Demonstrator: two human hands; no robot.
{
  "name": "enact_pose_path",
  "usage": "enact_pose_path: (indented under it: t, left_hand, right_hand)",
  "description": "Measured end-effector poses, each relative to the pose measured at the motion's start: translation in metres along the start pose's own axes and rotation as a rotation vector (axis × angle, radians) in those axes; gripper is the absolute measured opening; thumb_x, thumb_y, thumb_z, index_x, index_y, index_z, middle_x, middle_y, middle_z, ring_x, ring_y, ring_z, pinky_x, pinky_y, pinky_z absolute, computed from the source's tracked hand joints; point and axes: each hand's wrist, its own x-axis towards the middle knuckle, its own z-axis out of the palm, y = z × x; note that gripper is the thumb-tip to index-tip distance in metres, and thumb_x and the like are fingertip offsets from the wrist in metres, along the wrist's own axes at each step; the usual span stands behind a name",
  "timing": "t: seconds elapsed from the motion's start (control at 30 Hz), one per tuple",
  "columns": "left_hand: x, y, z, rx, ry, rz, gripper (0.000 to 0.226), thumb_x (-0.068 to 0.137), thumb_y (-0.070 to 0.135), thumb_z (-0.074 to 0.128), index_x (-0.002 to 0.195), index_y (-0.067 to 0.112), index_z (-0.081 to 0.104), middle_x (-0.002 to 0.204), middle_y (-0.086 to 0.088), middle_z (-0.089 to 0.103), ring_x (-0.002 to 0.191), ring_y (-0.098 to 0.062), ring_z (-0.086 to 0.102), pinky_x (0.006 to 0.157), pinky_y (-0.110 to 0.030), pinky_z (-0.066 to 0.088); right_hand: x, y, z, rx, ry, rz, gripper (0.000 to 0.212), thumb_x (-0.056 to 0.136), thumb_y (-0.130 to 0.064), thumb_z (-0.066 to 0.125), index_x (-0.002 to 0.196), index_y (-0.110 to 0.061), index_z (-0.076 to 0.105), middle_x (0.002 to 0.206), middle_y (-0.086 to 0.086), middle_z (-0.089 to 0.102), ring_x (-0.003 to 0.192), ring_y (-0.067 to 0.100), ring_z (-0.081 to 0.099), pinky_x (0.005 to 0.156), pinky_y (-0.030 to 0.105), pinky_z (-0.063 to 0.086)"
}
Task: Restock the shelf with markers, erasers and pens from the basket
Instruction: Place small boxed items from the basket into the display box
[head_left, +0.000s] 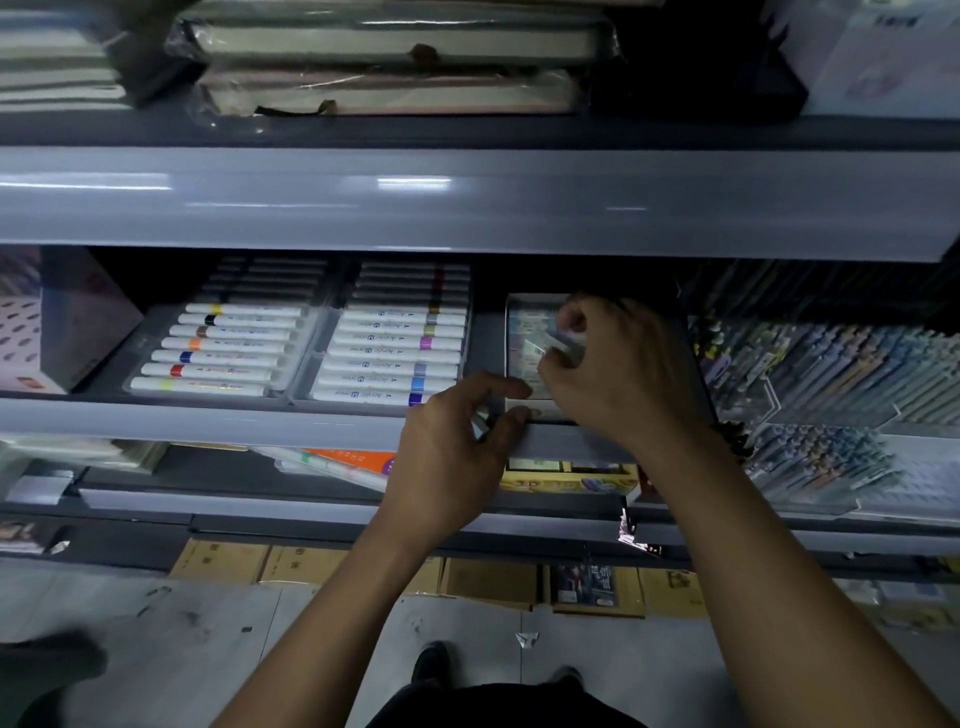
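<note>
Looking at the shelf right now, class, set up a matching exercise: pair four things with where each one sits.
Things:
1. marker trays
2. pen display
3. wrapped books
4. right hand

Places:
A. top shelf
B. over the small box in the middle shelf
C. far right of the middle shelf
D. left of the middle shelf

Pairs: 1-D, 2-C, 3-A, 4-B
</note>
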Motion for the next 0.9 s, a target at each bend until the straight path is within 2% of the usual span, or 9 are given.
enact_pose_path:
  t: [0.13,0.3,0.4,0.47,0.57,0.63,0.73,0.8,0.9]
  left_hand:
    - [0.000,0.001,0.000,-0.016,-0.005,-0.002,0.019,0.099,0.023,0.072,0.117,0.029,0.074,0.093,0.020,0.068,0.089,0.003,0.063,0.067,-0.006,0.044]
    - [0.001,0.000,0.000,-0.003,-0.018,0.008,0.019,0.099,0.023,0.072,0.117,0.029,0.074,0.101,0.013,0.072,0.093,0.003,0.063,0.068,-0.006,0.046]
    - [0.004,-0.001,-0.001,-0.043,-0.033,-0.019,0.016,0.100,0.023,0.070,0.115,0.028,0.075,0.106,0.014,0.074,0.095,0.002,0.064,0.071,-0.009,0.048]
    - [0.005,-0.002,-0.002,-0.224,-0.043,-0.110,0.013,0.102,0.020,0.069,0.109,0.026,0.076,0.101,0.014,0.075,0.084,0.000,0.066,0.067,-0.012,0.048]
    - [0.007,0.005,-0.005,-0.725,-0.113,-0.327,0.020,0.105,0.008,0.058,0.114,0.016,0.075,0.086,-0.005,0.069,0.064,-0.014,0.062,0.058,-0.024,0.047]
    - [0.008,0.011,-0.009,-0.995,-0.154,-0.409,0.031,0.103,-0.003,0.050,0.122,0.008,0.072,0.088,-0.014,0.063,0.070,-0.020,0.067,0.065,-0.029,0.055]
    - [0.009,0.018,-0.014,-1.292,-0.213,-0.444,0.046,0.096,-0.014,0.038,0.132,-0.001,0.062,0.101,-0.018,0.071,0.095,-0.030,0.076,0.085,-0.039,0.062]
    - [0.009,0.021,-0.015,-1.357,-0.235,-0.439,0.047,0.098,-0.013,0.031,0.137,-0.004,0.056,0.120,-0.029,0.071,0.114,-0.042,0.072,0.093,-0.046,0.061]
    - [0.007,0.024,-0.016,-1.348,-0.234,-0.437,0.042,0.104,-0.009,0.028,0.140,-0.005,0.050,0.128,-0.034,0.067,0.122,-0.044,0.068,0.096,-0.048,0.060]
  right_hand:
    - [0.001,0.003,0.001,-0.039,0.007,0.020,0.004,0.087,-0.025,0.070,0.082,-0.025,0.069,0.088,-0.006,0.070,0.080,0.016,0.063,0.066,0.026,0.039]
    - [0.013,-0.001,0.007,0.106,0.028,0.032,0.014,0.096,-0.025,0.070,0.089,-0.022,0.081,0.081,-0.006,0.077,0.070,0.013,0.069,0.062,0.028,0.056]
    - [0.011,0.004,0.012,0.127,0.034,0.023,0.014,0.097,-0.026,0.068,0.103,-0.023,0.081,0.092,-0.002,0.078,0.082,0.017,0.070,0.073,0.033,0.059]
    - [0.005,0.010,0.013,0.097,0.080,0.028,0.021,0.097,-0.028,0.068,0.115,-0.024,0.078,0.103,0.001,0.074,0.096,0.021,0.066,0.080,0.027,0.050]
    - [-0.010,0.015,0.012,0.172,0.154,0.036,0.017,0.096,-0.026,0.068,0.110,-0.024,0.077,0.106,-0.002,0.064,0.093,0.013,0.060,0.078,0.020,0.039]
    - [-0.020,0.016,0.009,0.263,0.170,-0.003,0.012,0.097,-0.021,0.067,0.105,-0.019,0.077,0.106,-0.003,0.061,0.089,0.010,0.059,0.076,0.018,0.041]
    - [-0.033,0.013,0.005,0.347,0.197,-0.058,0.012,0.099,-0.015,0.064,0.102,-0.014,0.076,0.103,-0.002,0.062,0.088,0.012,0.062,0.077,0.024,0.050]
    - [-0.041,0.009,0.004,0.415,0.187,-0.085,0.012,0.100,-0.014,0.063,0.102,-0.012,0.075,0.102,-0.002,0.062,0.089,0.012,0.063,0.078,0.031,0.053]
    - [-0.050,0.002,0.003,0.471,0.178,-0.127,0.014,0.099,-0.014,0.061,0.102,-0.010,0.073,0.102,-0.001,0.061,0.091,0.012,0.063,0.078,0.032,0.053]
